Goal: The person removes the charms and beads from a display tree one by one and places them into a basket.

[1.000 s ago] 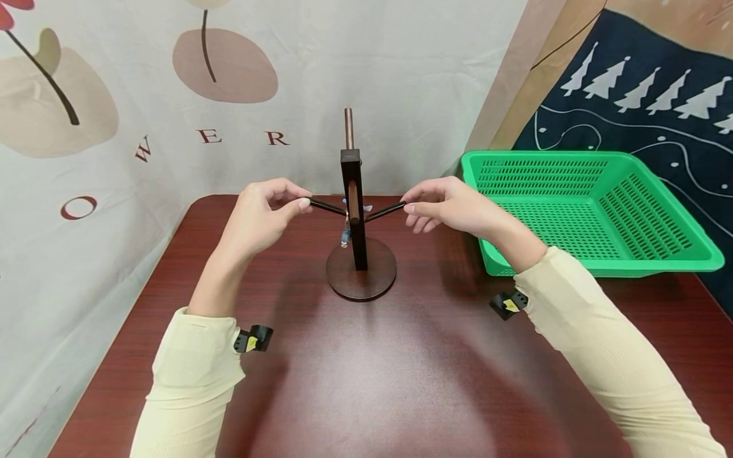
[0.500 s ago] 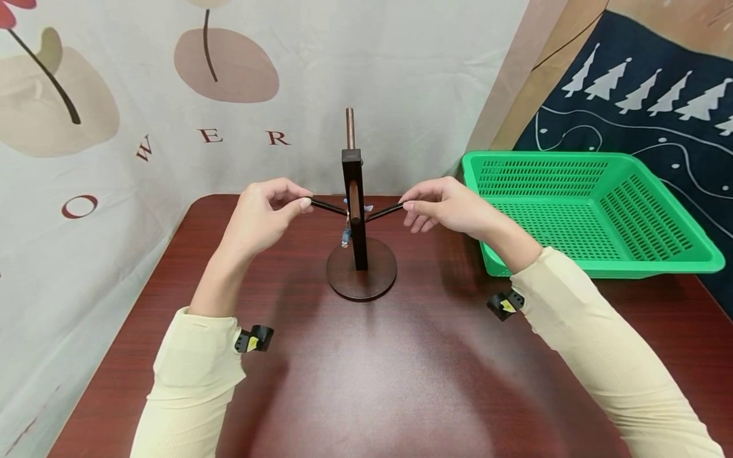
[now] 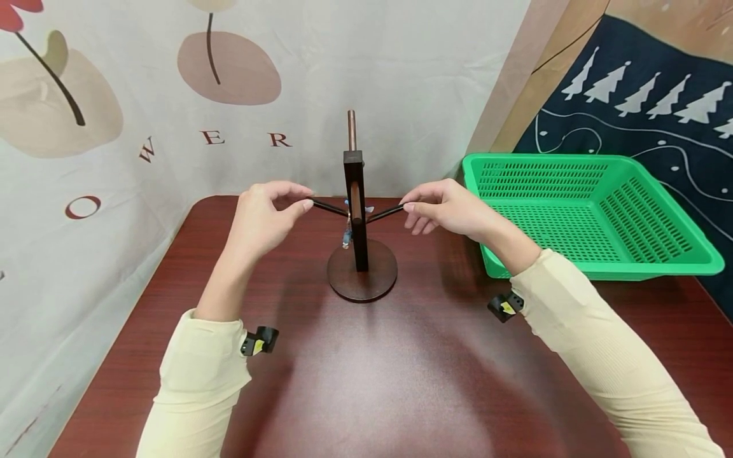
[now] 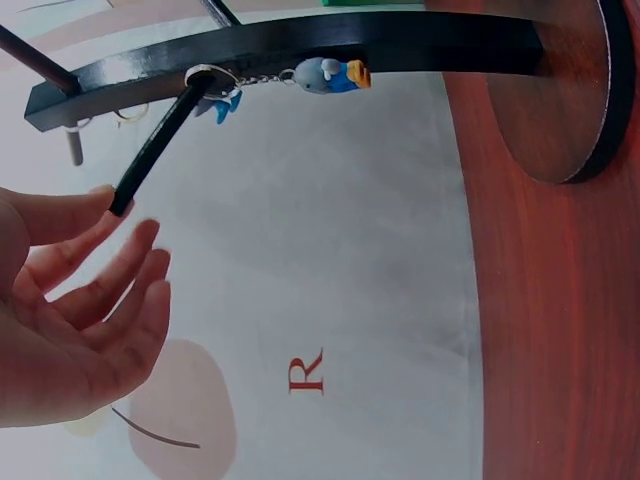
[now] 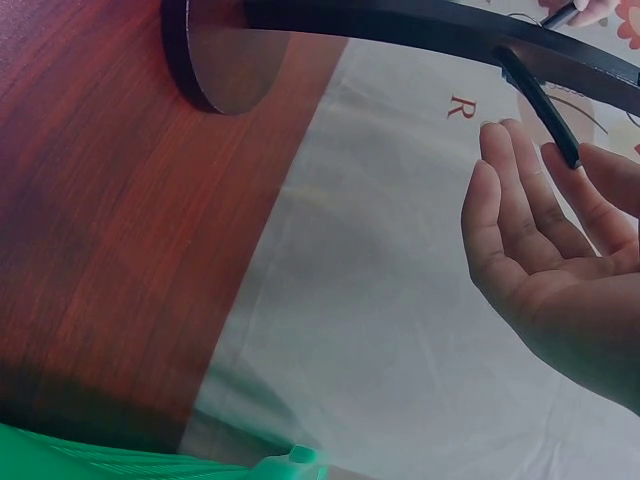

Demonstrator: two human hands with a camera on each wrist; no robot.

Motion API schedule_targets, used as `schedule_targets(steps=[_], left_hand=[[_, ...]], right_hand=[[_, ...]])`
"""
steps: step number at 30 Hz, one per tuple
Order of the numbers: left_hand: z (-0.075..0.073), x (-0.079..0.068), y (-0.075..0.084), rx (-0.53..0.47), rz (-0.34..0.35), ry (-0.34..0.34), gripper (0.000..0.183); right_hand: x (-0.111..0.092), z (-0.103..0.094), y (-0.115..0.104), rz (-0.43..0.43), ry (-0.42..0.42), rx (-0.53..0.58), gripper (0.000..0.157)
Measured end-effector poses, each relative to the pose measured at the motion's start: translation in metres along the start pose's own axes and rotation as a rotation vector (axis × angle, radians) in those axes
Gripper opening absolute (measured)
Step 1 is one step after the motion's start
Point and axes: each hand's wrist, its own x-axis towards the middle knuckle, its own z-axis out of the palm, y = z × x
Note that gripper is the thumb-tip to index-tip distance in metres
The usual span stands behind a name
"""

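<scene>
A dark wooden display stand (image 3: pixel 356 191) with a round base (image 3: pixel 362 289) stands upright on the table, short pegs sticking out from its post. My left hand (image 3: pixel 260 213) pinches the tip of the left peg (image 4: pixel 155 150) between thumb and index finger, the other fingers loosely bent. The tip of the right peg (image 5: pixel 540 105) is pinched likewise by my right hand (image 3: pixel 449 207). From the left peg, close to the post, a keychain with a small blue-grey figure (image 4: pixel 330 75) hangs by its ring. A small grey piece (image 4: pixel 75 147) hangs by the upper end of the post.
A green plastic basket (image 3: pixel 572 267) sits at the right of the reddish-brown table (image 3: pixel 366 381), just beyond my right forearm. Behind the stand, a printed cloth (image 3: pixel 401 76) covers the wall; a dark blue one with white trees (image 3: pixel 635 98) hangs at the right.
</scene>
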Motion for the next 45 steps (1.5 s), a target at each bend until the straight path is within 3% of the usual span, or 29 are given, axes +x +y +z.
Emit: schedule_targets(steps=[6, 13, 21, 32, 39, 45], left_hand=[[-0.003, -0.007, 0.012, -0.040, 0.015, 0.025, 0.028], [-0.007, -0.023, 0.031, -0.160, 0.022, -0.075, 0.038], [0.000, -0.037, 0.050, -0.257, 0.033, -0.078, 0.040], [0.012, -0.043, 0.063, -0.187, 0.023, 0.012, 0.030], [0.018, -0.043, 0.066, -0.148, 0.071, 0.084, 0.026], [0.019, -0.045, 0.067, -0.100, 0.095, 0.104, 0.028]], right_hand=[[0.000, 0.000, -0.001, 0.000, 0.003, -0.015, 0.023], [0.000, 0.000, 0.000, 0.005, 0.009, -0.011, 0.023], [0.000, 0.001, 0.000, 0.009, 0.017, -0.007, 0.023], [-0.001, 0.002, 0.000, 0.008, 0.025, -0.009, 0.023], [-0.001, 0.003, 0.000, 0.004, 0.029, -0.007, 0.023], [-0.001, 0.003, 0.000, 0.000, 0.027, -0.005, 0.023]])
